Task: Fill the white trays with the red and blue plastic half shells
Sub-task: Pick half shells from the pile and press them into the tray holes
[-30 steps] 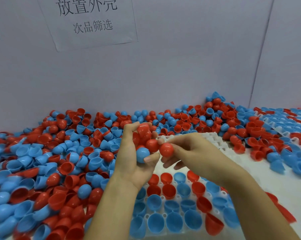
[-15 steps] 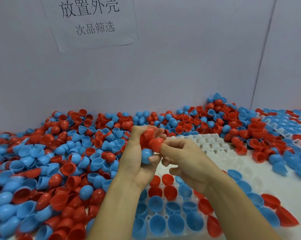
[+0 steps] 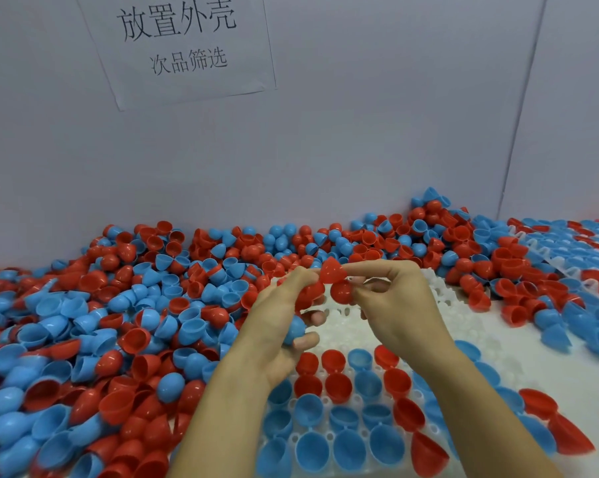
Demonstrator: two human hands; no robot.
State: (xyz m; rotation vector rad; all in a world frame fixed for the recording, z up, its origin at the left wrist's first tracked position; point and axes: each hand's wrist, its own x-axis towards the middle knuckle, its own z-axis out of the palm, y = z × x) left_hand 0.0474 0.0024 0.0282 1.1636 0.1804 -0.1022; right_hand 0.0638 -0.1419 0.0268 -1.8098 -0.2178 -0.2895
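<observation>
Our right hand (image 3: pixel 399 305) has its fingers (image 3: pixel 367 269) pinching a pointed red half shell (image 3: pixel 331 270) and curled round a second, rounder red one (image 3: pixel 341 292), while our left hand (image 3: pixel 280 326) cups a clutch of shells, red above and a blue shell (image 3: pixel 293 330) held under the lower fingers. Below them the white tray (image 3: pixel 353 326) has only its near rows filled, and the far cells lie bare, so we judge most of this tray unfilled. A large loose heap (image 3: pixel 118 322) waits on the table to the left. Half a second ago our right hand pinched one red shell against the clutch; now it has drawn clear with two.
</observation>
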